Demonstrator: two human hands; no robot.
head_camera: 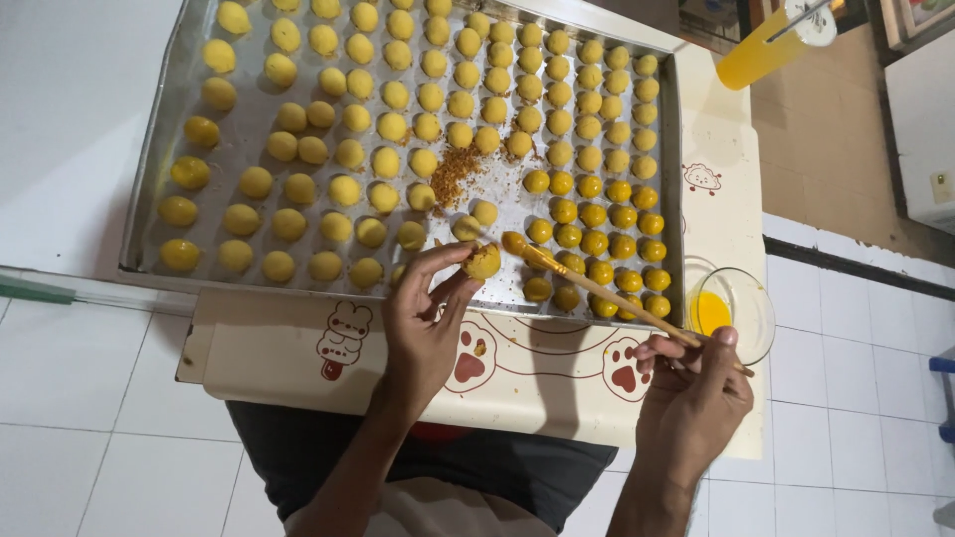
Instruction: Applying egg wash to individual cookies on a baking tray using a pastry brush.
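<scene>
From the head view, the left hand (pixel 426 323) is pinching one small dough ball (pixel 482 262) between thumb and fingertips, fingers curled tight around it, lifting it just above the near edge of the metal tray (pixel 159 149). The right hand (pixel 693 383) is closing its fingers on the handle of a wooden brush (pixel 597 290), and the brush's yellow-coated tip is sitting right beside the held ball (touching or not, hard to tell). Beyond both hands, rows of balls are filling the tray: paler ones ahead of the left hand, glossier yellow ones (pixel 607 214) ahead of the right. Just past the right hand's knuckles, a small glass bowl (pixel 741 308) of yellow liquid is resting on the cream low table (pixel 298 353).
</scene>
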